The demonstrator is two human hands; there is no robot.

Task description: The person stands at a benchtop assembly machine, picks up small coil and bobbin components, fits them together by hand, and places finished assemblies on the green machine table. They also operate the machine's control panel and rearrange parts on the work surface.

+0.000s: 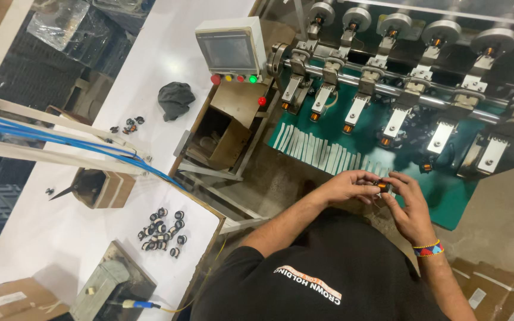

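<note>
I hold one small coil [382, 185], copper-wound with black ends, between both my hands, over the near edge of the green mat [447, 199]. My left hand [347, 185] comes in from the left, forearm stretched across my black shirt, thumb and fingers closed on the coil's left end. My right hand [410, 208] is bent at the wrist, which wears one beaded band [428, 249]; its fingers curl over the coil's right end and pinch it shut.

On the machine [411, 77] beyond the mat I count six winding arms in a row along one steel bar, though the rightmost is partly cut off. White strips [319, 151] lie fanned on the mat, too many and too overlapped to count exactly. One screen [229, 50] stands at the machine's left, with four small lights below it. On the white table [168, 47] lies one dark cloth [175, 99], one open box [99, 187], and a heap of black rings [163, 229], over a dozen.
</note>
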